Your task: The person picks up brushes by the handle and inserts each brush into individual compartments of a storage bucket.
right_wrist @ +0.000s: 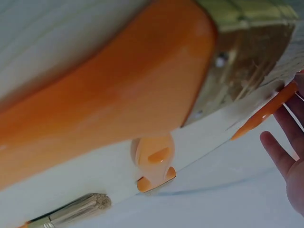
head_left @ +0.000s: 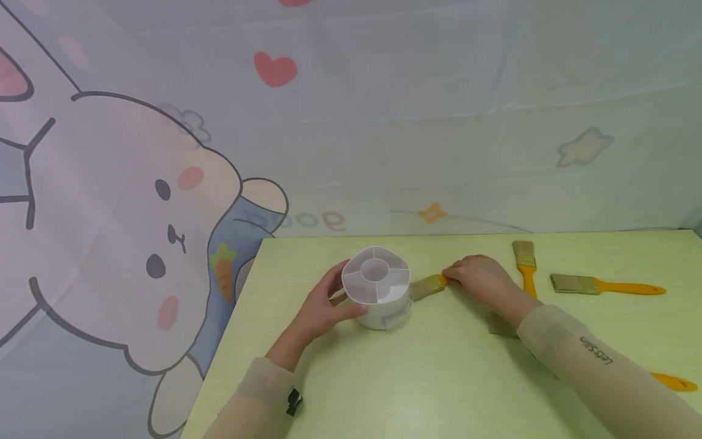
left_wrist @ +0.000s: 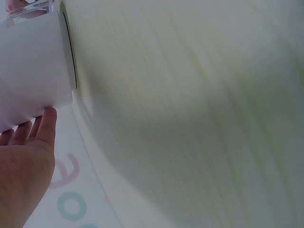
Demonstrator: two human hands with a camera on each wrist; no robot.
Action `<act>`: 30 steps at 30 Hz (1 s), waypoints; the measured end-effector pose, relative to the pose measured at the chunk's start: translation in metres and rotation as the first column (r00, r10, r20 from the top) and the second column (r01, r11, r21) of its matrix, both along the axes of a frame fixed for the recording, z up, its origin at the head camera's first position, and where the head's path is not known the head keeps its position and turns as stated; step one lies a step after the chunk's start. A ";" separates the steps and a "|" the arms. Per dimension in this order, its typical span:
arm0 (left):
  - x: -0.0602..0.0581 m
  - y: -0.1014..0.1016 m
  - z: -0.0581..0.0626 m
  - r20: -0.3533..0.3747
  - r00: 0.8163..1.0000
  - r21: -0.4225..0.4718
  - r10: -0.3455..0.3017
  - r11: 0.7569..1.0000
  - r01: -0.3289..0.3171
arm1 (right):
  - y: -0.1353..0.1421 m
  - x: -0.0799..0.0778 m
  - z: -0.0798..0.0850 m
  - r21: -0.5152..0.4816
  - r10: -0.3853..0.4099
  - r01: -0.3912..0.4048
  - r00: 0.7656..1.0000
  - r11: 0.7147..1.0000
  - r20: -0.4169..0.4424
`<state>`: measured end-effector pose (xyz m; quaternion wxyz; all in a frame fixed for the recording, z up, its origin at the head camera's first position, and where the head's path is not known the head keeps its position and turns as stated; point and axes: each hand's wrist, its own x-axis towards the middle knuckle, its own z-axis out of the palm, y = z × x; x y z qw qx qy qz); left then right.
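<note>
In the head view my left hand (head_left: 329,305) grips a white round desk organizer (head_left: 378,314), thumb at the front and fingers round the far left side. Its top is split into several compartments around a central ring, and clear plastic sits low on its right side. The left wrist view shows my fingers (left_wrist: 45,128) against the organizer's smooth wall (left_wrist: 33,71). My right hand (head_left: 479,277) pinches the orange handle of a flat paintbrush (head_left: 428,286) low over the table, its bristles pointing left, right at the organizer. The right wrist view shows this handle (right_wrist: 266,111) between the fingers.
Right of my hand lie a paintbrush (head_left: 524,262) with bristles toward the wall and another paintbrush (head_left: 603,285) lying sideways. Brush bristles (head_left: 501,326) and an orange handle end (head_left: 674,382) show beside my right sleeve. A printed cloth (head_left: 439,122) hangs behind the table.
</note>
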<state>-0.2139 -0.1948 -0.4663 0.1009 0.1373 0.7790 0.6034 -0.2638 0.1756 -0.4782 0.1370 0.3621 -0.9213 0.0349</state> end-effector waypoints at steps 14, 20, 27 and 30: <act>0.001 0.001 0.001 0.002 1.000 -0.007 0.004 1.000 -0.004 | 0.021 0.000 0.010 0.153 0.057 -0.032 0.986 0.988 -0.157; 0.001 0.001 0.001 0.002 1.000 -0.006 0.004 1.000 -0.004 | 0.036 0.007 0.020 0.092 0.086 -0.072 0.984 0.993 -0.158; 0.002 0.001 0.003 0.002 1.000 -0.009 0.003 1.000 -0.003 | 0.044 0.017 0.037 -0.018 0.100 -0.107 0.968 0.994 -0.232; 0.002 0.001 0.002 0.004 1.000 -0.010 0.003 1.000 -0.003 | 0.043 0.015 0.040 -0.102 0.137 -0.179 0.934 0.978 -0.330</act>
